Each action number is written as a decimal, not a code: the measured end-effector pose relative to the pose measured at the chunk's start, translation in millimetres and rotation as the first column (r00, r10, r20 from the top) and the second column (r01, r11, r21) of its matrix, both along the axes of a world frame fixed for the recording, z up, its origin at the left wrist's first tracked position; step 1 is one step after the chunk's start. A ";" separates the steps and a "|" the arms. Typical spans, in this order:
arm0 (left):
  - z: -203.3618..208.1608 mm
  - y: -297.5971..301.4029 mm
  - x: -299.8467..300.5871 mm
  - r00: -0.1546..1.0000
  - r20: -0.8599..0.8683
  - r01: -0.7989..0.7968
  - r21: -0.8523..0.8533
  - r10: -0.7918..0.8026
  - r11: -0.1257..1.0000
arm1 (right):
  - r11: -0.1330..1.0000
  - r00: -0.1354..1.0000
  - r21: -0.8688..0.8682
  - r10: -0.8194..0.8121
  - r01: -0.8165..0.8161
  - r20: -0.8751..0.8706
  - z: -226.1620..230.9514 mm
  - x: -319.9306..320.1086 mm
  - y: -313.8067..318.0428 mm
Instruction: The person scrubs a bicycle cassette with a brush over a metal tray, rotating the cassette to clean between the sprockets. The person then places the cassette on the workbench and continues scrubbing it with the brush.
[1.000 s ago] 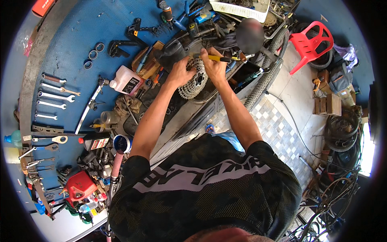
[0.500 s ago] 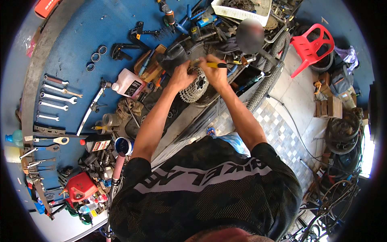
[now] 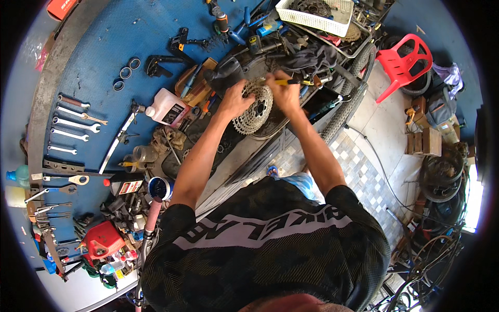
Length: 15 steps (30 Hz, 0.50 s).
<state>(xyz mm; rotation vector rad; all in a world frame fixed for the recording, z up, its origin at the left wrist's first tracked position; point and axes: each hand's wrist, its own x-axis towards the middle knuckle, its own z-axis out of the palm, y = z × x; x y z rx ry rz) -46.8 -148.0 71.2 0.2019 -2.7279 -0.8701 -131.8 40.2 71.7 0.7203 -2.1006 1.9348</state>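
A bicycle cassette [image 3: 253, 115] with stacked silver sprockets stands tilted over the workbench, its dark hub hole facing me. My left hand [image 3: 236, 101] grips its left edge, thumb on the sprockets. In the fist of my right hand [image 3: 285, 96], just off the cassette's upper right, is a tool with a yellow handle [image 3: 283, 82] and black end. Its working end is hidden near the cassette's top, so I cannot tell its kind. A round-rimmed tray [image 3: 273, 127] lies beneath the cassette.
To the left stand a pink-white jug [image 3: 169, 107] and an open tub of dark grease [image 3: 159, 188]. Wrenches [image 3: 75, 126] hang on the blue board. Beyond the bench are a cream basket [image 3: 317, 21], a bicycle tyre [image 3: 345, 112] and a red chair [image 3: 403, 62].
My right hand has shifted slightly right and away from the cassette with the yellow-handled tool, uncovering more of the sprockets. My left hand stays on the cassette.
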 end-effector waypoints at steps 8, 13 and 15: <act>10.3 11.1 3.2 0.998 -0.063 0.025 -0.059 -0.029 0.998 | 0.999 0.997 0.012 -0.053 0.052 0.053 -24.3 0.1 7.9; 14.0 7.8 12.4 0.997 0.069 0.036 -0.041 -0.033 0.999 | 0.986 0.985 0.136 -0.118 0.101 0.127 -29.6 -5.9 15.8; 13.9 10.4 7.9 0.999 0.041 0.036 -0.029 -0.035 0.999 | 0.992 0.995 0.086 -0.094 0.092 0.019 -40.5 -6.0 14.9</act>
